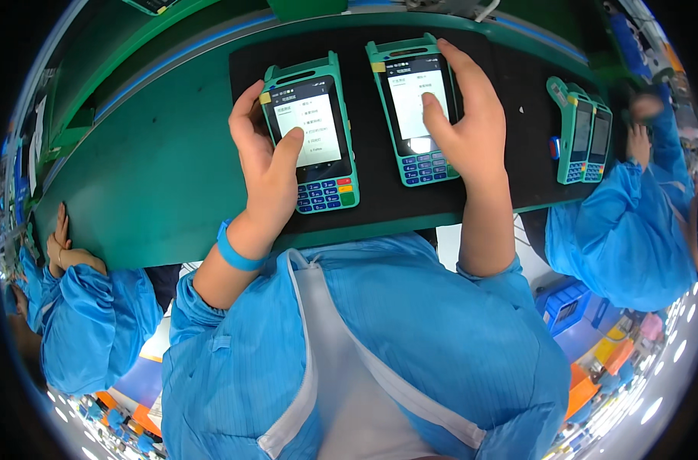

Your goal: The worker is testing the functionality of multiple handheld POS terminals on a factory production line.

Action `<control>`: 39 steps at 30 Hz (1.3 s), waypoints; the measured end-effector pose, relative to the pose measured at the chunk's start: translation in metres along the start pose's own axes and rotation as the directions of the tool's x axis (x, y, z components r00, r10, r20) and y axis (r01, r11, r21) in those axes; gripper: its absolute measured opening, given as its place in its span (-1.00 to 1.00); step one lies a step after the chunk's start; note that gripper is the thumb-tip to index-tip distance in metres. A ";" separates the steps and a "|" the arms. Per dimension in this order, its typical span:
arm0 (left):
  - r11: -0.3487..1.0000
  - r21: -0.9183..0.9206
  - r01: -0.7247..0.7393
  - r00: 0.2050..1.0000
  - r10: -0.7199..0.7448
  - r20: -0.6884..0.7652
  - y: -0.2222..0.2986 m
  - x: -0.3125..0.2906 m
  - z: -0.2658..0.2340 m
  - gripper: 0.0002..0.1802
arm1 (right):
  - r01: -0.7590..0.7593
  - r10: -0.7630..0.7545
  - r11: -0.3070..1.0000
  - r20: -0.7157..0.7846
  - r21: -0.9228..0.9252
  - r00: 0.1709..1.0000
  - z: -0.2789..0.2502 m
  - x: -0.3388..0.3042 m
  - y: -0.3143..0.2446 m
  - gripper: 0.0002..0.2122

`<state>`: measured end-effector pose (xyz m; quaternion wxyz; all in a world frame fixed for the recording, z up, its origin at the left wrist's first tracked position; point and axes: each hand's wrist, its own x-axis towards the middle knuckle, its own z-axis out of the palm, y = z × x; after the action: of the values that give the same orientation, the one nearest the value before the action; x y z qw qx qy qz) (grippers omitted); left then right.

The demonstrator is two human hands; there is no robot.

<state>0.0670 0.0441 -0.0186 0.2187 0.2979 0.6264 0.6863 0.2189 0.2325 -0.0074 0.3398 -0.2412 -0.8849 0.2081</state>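
Nearest the camera, the person's blue smock fills the lower frame, and both bare forearms rise from it toward a black mat [380,203] that lies on the green bench [157,176]. The left wrist carries a blue wristband [235,253]. The left hand [263,165] is wrapped around the left edge of the left payment terminal [312,134], a teal handheld unit with a lit white screen and a coloured keypad at its near end; the thumb presses on the screen while the fingers curl behind the casing. At about one o'clock from it, the right hand [468,126] holds the right payment terminal [414,107] in the same way, fingers over its right edge and top, thumb resting on the lit screen. Both terminals lie flat on the mat, side by side and apart from each other. Farther out, at three o'clock, two more teal terminals [583,138] sit touching one another near a co-worker's hand [638,142] in a blue sleeve. At nine o'clock, another co-worker's hand [60,245] rests on the bench edge.
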 end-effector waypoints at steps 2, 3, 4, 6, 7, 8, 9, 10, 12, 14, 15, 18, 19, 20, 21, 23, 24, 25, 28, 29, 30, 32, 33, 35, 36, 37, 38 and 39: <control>1.000 0.022 -0.004 1.000 0.004 -0.006 0.000 0.000 -0.001 -0.30 | 0.005 -0.004 0.998 0.007 -0.058 1.000 -0.001 0.000 -0.006 -0.48; 1.000 0.029 -0.003 1.000 0.003 -0.009 0.000 0.001 -0.003 -0.31 | 0.006 -0.005 0.996 0.012 -0.084 1.000 0.001 0.001 -0.009 -0.47; 0.999 0.042 0.011 0.999 -0.010 -0.030 0.000 0.001 -0.004 -0.31 | 0.015 -0.015 0.995 0.004 -0.102 1.000 0.001 0.001 -0.010 -0.48; 1.000 0.007 0.007 1.000 -0.007 -0.018 -0.001 0.002 -0.006 -0.32 | 0.015 -0.014 0.994 0.008 -0.109 1.000 0.002 0.001 -0.013 -0.48; 1.000 0.001 0.011 1.000 -0.011 -0.025 -0.001 0.001 -0.007 -0.33 | 0.014 -0.013 0.994 0.011 -0.110 1.000 0.002 0.001 -0.013 -0.48; 1.000 -0.011 0.008 1.000 -0.009 -0.020 -0.001 0.002 -0.008 -0.33 | 0.018 -0.017 0.993 0.010 -0.116 1.000 0.002 0.002 -0.013 -0.48; 1.000 -0.014 0.007 1.000 -0.007 -0.018 -0.002 0.002 -0.009 -0.33 | 0.019 -0.018 0.993 0.010 -0.120 1.000 0.003 0.002 -0.014 -0.48; 1.000 -0.008 0.006 1.000 -0.006 -0.018 -0.002 0.002 -0.010 -0.33 | 0.013 -0.012 0.992 0.013 -0.123 1.000 0.003 0.002 -0.014 -0.49; 1.000 -0.011 0.002 1.000 -0.002 -0.015 -0.002 0.002 -0.010 -0.32 | 0.010 -0.009 0.993 0.009 -0.117 1.000 0.004 0.002 -0.014 -0.49; 1.000 -0.014 0.004 1.000 -0.004 -0.011 -0.002 0.002 -0.011 -0.32 | -0.002 0.003 0.994 0.008 -0.106 1.000 0.004 0.001 -0.014 -0.49; 1.000 -0.020 0.006 1.000 -0.006 -0.009 -0.002 0.002 -0.012 -0.33 | -0.006 0.007 0.995 0.008 -0.099 1.000 0.004 0.001 -0.014 -0.49; 0.999 -0.036 0.015 1.000 -0.016 -0.012 -0.002 0.002 -0.013 -0.33 | -0.007 0.008 0.996 0.010 -0.090 1.000 0.004 0.001 -0.014 -0.48; 0.999 -0.037 0.026 0.999 -0.027 -0.019 -0.002 0.002 -0.013 -0.34 | -0.010 0.011 0.996 0.010 -0.087 1.000 0.004 0.001 -0.014 -0.48; 0.999 -0.038 0.019 1.000 -0.019 -0.014 -0.002 0.002 -0.014 -0.34 | -0.013 0.014 0.997 0.014 -0.082 1.000 0.004 0.001 -0.014 -0.48; 0.999 -0.036 0.018 1.000 -0.018 -0.013 -0.003 0.002 -0.014 -0.34 | -0.020 0.021 0.997 0.017 -0.075 1.000 0.003 0.001 -0.014 -0.48; 0.999 -0.039 0.016 1.000 -0.016 -0.008 -0.004 0.002 -0.014 -0.34 | -0.033 0.034 0.998 0.022 -0.046 0.999 0.003 0.001 -0.013 -0.48; 0.999 -0.044 0.014 1.000 -0.014 -0.005 -0.004 0.003 -0.015 -0.34 | -0.038 0.038 0.999 0.024 -0.024 0.999 0.003 0.001 -0.012 -0.47; 0.999 -0.045 0.016 1.000 -0.017 -0.006 -0.005 0.003 -0.015 -0.34 | -0.042 0.042 0.999 0.027 -0.002 0.999 0.002 0.002 -0.010 -0.47; 0.997 -0.073 0.017 1.000 -0.017 -0.002 -0.006 0.002 -0.015 -0.34 | -0.090 0.084 0.989 0.059 0.115 0.995 0.001 0.002 -0.007 -0.48; 0.995 -0.095 0.013 1.000 -0.013 0.005 -0.007 0.002 -0.015 -0.34 | -0.091 0.084 0.987 0.058 0.135 0.995 0.001 0.002 -0.006 -0.48; 0.994 -0.111 0.018 1.000 -0.018 0.004 -0.007 0.002 -0.014 -0.33 | -0.092 0.084 0.984 0.058 0.154 0.995 0.001 0.002 -0.005 -0.48; 0.991 -0.130 0.029 1.000 -0.029 0.005 -0.007 0.001 -0.014 -0.33 | -0.103 0.093 0.977 0.059 0.188 0.994 0.002 0.001 -0.003 -0.48; 0.991 -0.132 0.037 0.999 -0.036 0.007 -0.006 0.002 -0.014 -0.34 | -0.112 0.101 0.973 0.062 0.203 0.993 0.002 0.001 -0.003 -0.48; 0.993 -0.113 0.033 0.999 -0.031 0.017 -0.005 0.002 -0.014 -0.34 | -0.126 0.114 0.967 0.063 0.222 0.991 0.002 0.000 -0.003 -0.48; 0.996 -0.092 0.019 1.000 -0.017 0.024 -0.004 0.002 -0.014 -0.34 | -0.128 0.117 0.965 0.062 0.228 0.991 0.002 -0.001 -0.003 -0.48; 0.998 -0.066 0.015 1.000 -0.014 0.022 -0.003 0.003 -0.014 -0.34 | -0.136 0.125 0.962 0.062 0.236 0.990 0.002 -0.001 -0.003 -0.48; 0.997 -0.072 0.011 1.000 -0.009 0.029 -0.003 0.003 -0.014 -0.34 | -0.132 0.120 0.961 0.063 0.243 0.991 0.002 -0.001 -0.003 -0.48; 0.997 -0.072 0.017 1.000 -0.015 0.027 -0.002 0.003 -0.014 -0.34 | -0.132 0.119 0.958 0.066 0.254 0.991 0.002 -0.002 -0.002 -0.48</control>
<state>0.0554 0.0359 -0.0212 0.2430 0.2942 0.6006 0.7026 0.2179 0.2292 -0.0084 0.3320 -0.2455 -0.8415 0.3485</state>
